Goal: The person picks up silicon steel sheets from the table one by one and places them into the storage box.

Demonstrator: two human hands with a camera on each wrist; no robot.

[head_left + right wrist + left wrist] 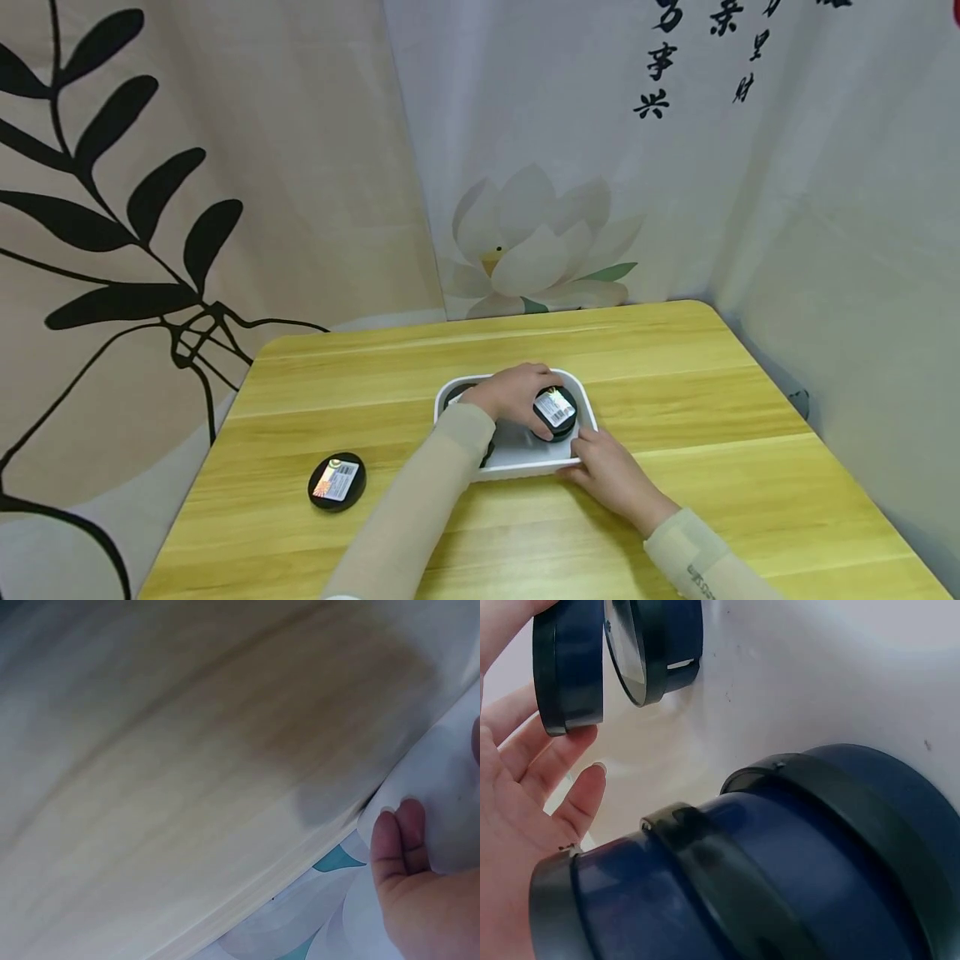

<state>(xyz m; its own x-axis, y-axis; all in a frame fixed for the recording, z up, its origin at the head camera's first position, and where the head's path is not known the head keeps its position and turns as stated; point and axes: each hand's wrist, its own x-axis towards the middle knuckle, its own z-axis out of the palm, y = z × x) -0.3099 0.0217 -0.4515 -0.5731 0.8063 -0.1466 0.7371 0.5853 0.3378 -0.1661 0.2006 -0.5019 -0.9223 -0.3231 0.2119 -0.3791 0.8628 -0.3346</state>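
A white tray (525, 472) with rounded corners stands on the table. Over its right half my left hand (516, 393) grips a flat round black container (555, 408) with a barcode label on top. The left wrist view shows that container's dark blue side (577, 667) between thumb and fingers, close beside another round container (682, 645) in the tray. More stacked blue-and-black containers (780, 855) fill that view's lower part; from the head they are mostly hidden under my left hand and forearm. My right hand (611, 479) holds the tray's near right corner, fingers on its wall (450, 780).
Another round black container (337, 482) with a label lies on the table, left of my left forearm. The wooden table (675, 375) extends around the tray. Printed curtains (540, 100) hang behind it and along the sides.
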